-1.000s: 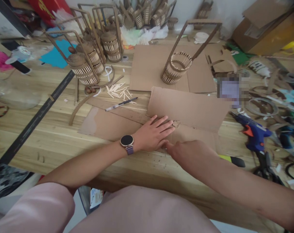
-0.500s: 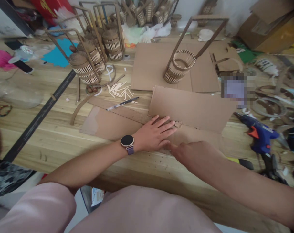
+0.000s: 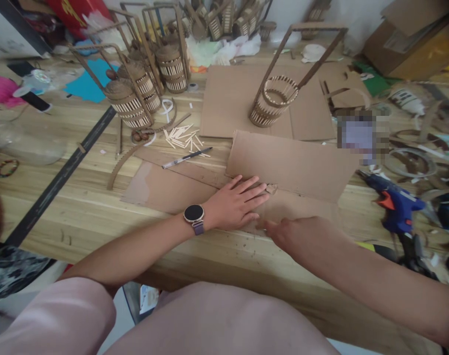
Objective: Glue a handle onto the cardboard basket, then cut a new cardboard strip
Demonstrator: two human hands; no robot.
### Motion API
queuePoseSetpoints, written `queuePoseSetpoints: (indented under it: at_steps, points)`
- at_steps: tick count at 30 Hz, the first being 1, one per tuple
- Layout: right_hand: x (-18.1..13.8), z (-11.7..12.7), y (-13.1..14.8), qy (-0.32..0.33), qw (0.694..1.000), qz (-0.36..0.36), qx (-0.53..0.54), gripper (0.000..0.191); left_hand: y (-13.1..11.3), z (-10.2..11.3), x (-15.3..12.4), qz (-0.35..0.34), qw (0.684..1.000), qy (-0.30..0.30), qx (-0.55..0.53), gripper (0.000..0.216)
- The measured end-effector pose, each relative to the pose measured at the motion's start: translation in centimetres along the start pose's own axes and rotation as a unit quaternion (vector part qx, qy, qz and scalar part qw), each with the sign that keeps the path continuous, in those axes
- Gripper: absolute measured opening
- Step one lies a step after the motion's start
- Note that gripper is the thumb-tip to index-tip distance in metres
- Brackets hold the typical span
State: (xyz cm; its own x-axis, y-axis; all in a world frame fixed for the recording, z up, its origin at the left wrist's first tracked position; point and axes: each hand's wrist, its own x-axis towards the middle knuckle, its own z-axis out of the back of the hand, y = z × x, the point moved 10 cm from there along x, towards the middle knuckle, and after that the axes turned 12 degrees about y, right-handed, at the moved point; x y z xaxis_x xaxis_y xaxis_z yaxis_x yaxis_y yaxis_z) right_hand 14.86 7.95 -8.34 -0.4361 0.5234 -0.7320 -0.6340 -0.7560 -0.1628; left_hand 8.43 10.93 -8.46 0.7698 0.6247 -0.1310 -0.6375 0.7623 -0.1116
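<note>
1. two hands in view, both down on the same folded cardboard sheet (image 3: 294,167) near the front edge of the wooden counter (image 3: 72,207).
2. left hand (image 3: 235,204) lies flat, palm down, fingers spread a bit, pressing the lower flap of that sheet. one round-faced watch (image 3: 194,214) on that wrist.
3. right hand (image 3: 302,236) sits just beside the left, curled with the forefinger stretched toward the left hand's fingers, tip on the cardboard edge. can't tell if it's pinching anything, the back of the hand hides it.
4. the sheet has one crease, with the upper flap angled up behind the hands. a second flat cardboard piece (image 3: 165,187) lies partly under it on the left, and a third bigger sheet (image 3: 228,98) is further back.
5. one open slatted basket with a tall handle (image 3: 274,98) stands on that back sheet.
6. about four finished lidded baskets (image 3: 143,88) are clustered at back left, more of them blurry along the wall.
7. one pen (image 3: 185,158) is near the left flap, with a small pile of wooden sticks (image 3: 182,137) just behind it.
8. one blue glue gun (image 3: 394,202) is off to the right, well apart from the hands.
9. one long dark ruler (image 3: 61,177) runs diagonally on the left.
</note>
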Motion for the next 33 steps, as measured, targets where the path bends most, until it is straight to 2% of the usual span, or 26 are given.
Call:
queuePoseSetpoints:
  at_steps: [3, 10, 26, 33]
  points:
    - [-0.3, -0.2, -0.3, -0.016, 1.0, -0.005, -0.006, 0.046, 0.0, 0.0, 0.0, -0.001, 1.0, -0.008, 0.001, 0.054]
    - [-0.7, 0.1, -0.4, 0.002, 1.0, -0.014, -0.005, 0.037, 0.1, -0.1, 0.0, 0.0, 1.0, -0.003, 0.005, 0.055]
    - [-1.3, -0.2, -1.0, 0.019, 0.999, -0.018, -0.029, 0.044, 0.1, -0.1, 0.0, 0.008, 1.0, 0.009, 0.004, 0.054]
    - [-1.5, -0.3, -1.2, 0.029, 0.999, -0.016, -0.036, 0.04, 0.1, -0.1, 0.0, 0.005, 1.0, 0.008, 0.003, 0.054]
